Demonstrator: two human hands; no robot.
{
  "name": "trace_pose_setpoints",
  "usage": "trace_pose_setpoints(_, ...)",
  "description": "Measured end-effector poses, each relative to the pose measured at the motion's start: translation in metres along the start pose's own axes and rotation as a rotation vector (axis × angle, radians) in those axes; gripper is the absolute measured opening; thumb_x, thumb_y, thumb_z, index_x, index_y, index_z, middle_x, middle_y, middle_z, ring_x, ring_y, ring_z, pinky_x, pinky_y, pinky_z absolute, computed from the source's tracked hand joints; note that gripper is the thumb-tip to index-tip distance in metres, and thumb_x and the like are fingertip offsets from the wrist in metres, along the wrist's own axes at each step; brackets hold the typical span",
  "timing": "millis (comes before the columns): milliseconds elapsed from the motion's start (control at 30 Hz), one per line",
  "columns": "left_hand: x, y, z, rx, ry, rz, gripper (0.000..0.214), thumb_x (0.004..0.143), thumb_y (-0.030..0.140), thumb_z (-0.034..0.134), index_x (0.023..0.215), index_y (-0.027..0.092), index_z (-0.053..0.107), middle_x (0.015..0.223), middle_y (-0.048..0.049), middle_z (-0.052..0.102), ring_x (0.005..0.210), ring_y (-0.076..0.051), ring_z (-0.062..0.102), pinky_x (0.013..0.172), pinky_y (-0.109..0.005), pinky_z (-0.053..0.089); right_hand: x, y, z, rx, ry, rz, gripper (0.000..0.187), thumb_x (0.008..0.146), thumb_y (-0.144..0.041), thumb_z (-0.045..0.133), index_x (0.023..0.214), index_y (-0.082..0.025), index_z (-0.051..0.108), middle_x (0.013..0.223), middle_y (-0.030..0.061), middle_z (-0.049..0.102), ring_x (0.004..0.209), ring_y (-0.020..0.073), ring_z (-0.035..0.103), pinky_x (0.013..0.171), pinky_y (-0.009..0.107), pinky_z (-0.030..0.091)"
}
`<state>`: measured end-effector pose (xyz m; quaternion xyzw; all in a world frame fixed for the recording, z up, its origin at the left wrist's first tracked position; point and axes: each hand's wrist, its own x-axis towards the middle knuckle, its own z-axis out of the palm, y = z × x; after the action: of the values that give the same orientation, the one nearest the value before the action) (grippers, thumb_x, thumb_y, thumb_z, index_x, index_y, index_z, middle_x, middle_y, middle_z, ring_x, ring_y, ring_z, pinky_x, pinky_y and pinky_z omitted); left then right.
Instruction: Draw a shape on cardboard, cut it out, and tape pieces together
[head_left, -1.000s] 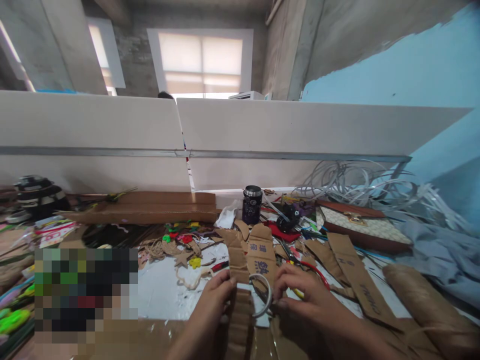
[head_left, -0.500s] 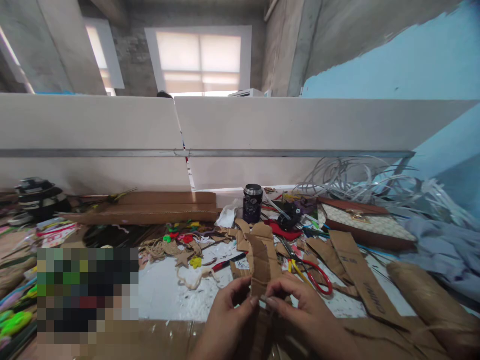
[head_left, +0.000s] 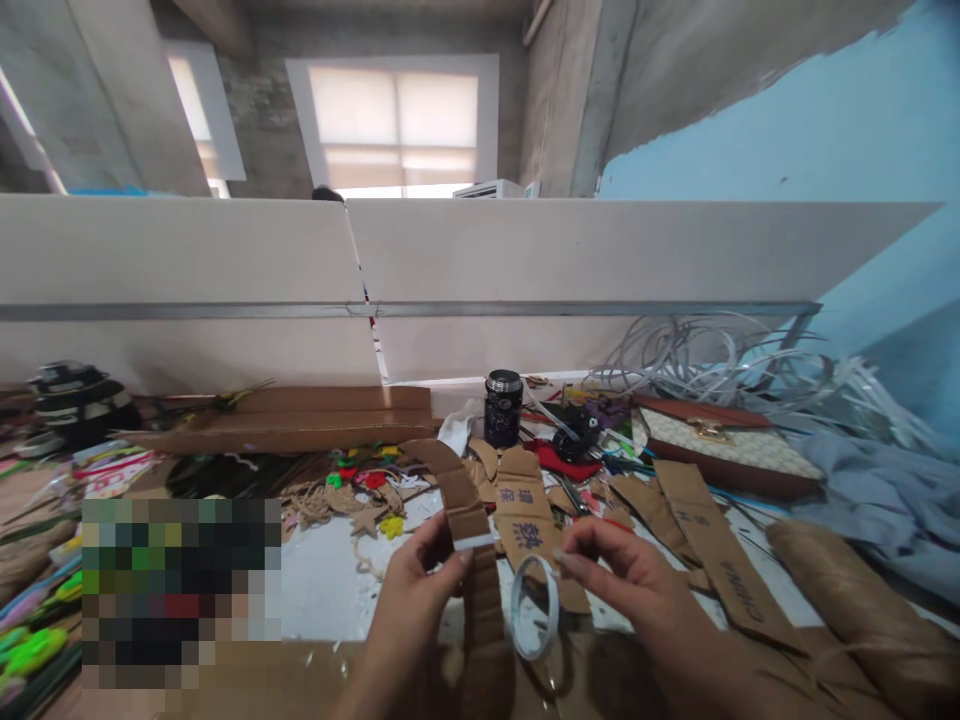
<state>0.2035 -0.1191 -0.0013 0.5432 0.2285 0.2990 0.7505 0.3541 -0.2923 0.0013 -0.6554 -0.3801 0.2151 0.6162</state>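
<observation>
My left hand (head_left: 416, 595) pinches a long strip of corrugated cardboard (head_left: 469, 535) that curves up and away from me; a pale band of tape crosses the strip at my thumb. My right hand (head_left: 630, 580) is pinched just right of a white roll of tape (head_left: 534, 607) that stands on edge between the hands; a thin tape end seems to run from the roll to these fingers, though I cannot make it out clearly.
Printed cardboard pieces (head_left: 525, 515), a dark can (head_left: 503, 408), a brown patterned box (head_left: 724, 450), a jute roll (head_left: 840, 575), twine and small coloured shapes (head_left: 360, 490) litter the table. White partition boards (head_left: 480, 290) close the far side. A blurred patch covers the lower left.
The hands were together on the cardboard half a second ago. Now they have moved apart, the strip stands up in my left hand and the tape roll shows between them.
</observation>
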Motion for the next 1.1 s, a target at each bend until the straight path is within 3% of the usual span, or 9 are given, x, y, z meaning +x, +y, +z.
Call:
trace_pose_setpoints(133,0.014,-0.002,-0.018,0.023,0.024,0.04,0.054,0.061,0.025,0.09,0.113,0.018,0.076,0.098,-0.0096,0.081,0.086,-0.026,0.07,0.067,-0.028,0.049,0.005,-0.021,-0.01,0.208,0.072,0.003,0.037,0.074,-0.055,0.087,0.082,-0.021,0.073,0.077,-0.0007,0.065,0.076,0.0184,0.058,0.073,0.03,0.046)
trace_pose_setpoints(300,0.014,-0.01,-0.017,-0.013,-0.071,0.006,0.07,0.062,0.028,0.091,0.125,0.017,0.062,0.085,-0.0055,0.078,0.072,-0.021,0.069,0.062,-0.027,0.048,0.0,-0.051,-0.014,0.333,0.105,0.007,0.032,0.072,-0.048,0.09,0.078,-0.022,0.074,0.071,-0.0011,0.064,0.07,0.0169,0.058,0.065,0.027,0.047)
trace_pose_setpoints(433,0.011,-0.008,-0.013,-0.003,-0.09,0.003,0.059,0.06,0.032,0.092,0.108,0.017,0.062,0.077,-0.0033,0.075,0.071,-0.02,0.067,0.066,-0.029,0.049,-0.004,-0.066,-0.019,0.476,0.124,0.008,0.026,0.072,-0.041,0.092,0.08,-0.023,0.074,0.072,-0.0003,0.064,0.066,0.0146,0.055,0.057,0.023,0.046)
trace_pose_setpoints(633,0.012,-0.014,-0.014,0.033,-0.055,0.016,0.04,0.057,0.033,0.092,0.082,0.019,0.064,0.072,-0.0026,0.072,0.065,-0.017,0.062,0.061,-0.027,0.046,-0.009,-0.09,-0.031,0.466,0.224,-0.156,0.027,0.071,-0.042,0.092,0.073,-0.025,0.07,0.071,-0.0011,0.061,0.069,0.0163,0.055,0.063,0.026,0.049)
trace_pose_setpoints(767,0.01,-0.026,-0.008,0.062,0.002,0.031,0.035,0.053,0.032,0.09,0.073,0.02,0.064,0.066,-0.0016,0.067,0.062,-0.017,0.058,0.059,-0.027,0.043,-0.009,-0.075,-0.009,0.293,0.155,0.042,0.028,0.071,-0.046,0.091,0.078,-0.025,0.073,0.07,-0.0021,0.064,0.068,0.0163,0.055,0.063,0.026,0.043)
trace_pose_setpoints(900,0.002,-0.026,0.003,0.09,0.016,0.023,0.027,0.052,0.027,0.086,0.069,0.019,0.066,0.069,-0.0053,0.07,0.067,-0.02,0.062,0.065,-0.03,0.045,0.002,-0.033,0.025,0.093,-0.095,0.137,0.038,0.076,-0.057,0.08,0.077,-0.02,0.07,0.066,-0.0027,0.058,0.061,0.015,0.047,0.059,0.027,0.035)
trace_pose_setpoints(1100,-0.009,-0.015,0.014,0.119,0.002,0.019,0.02,0.051,0.023,0.079,0.069,0.018,0.071,0.069,-0.0059,0.073,0.065,-0.02,0.062,0.065,-0.03,0.046,0.012,-0.016,0.035,-0.376,-0.118,-0.063,0.025,0.087,-0.041,0.061,0.076,-0.02,0.068,0.08,0.0031,0.063,0.081,0.0234,0.057,0.072,0.034,0.039)
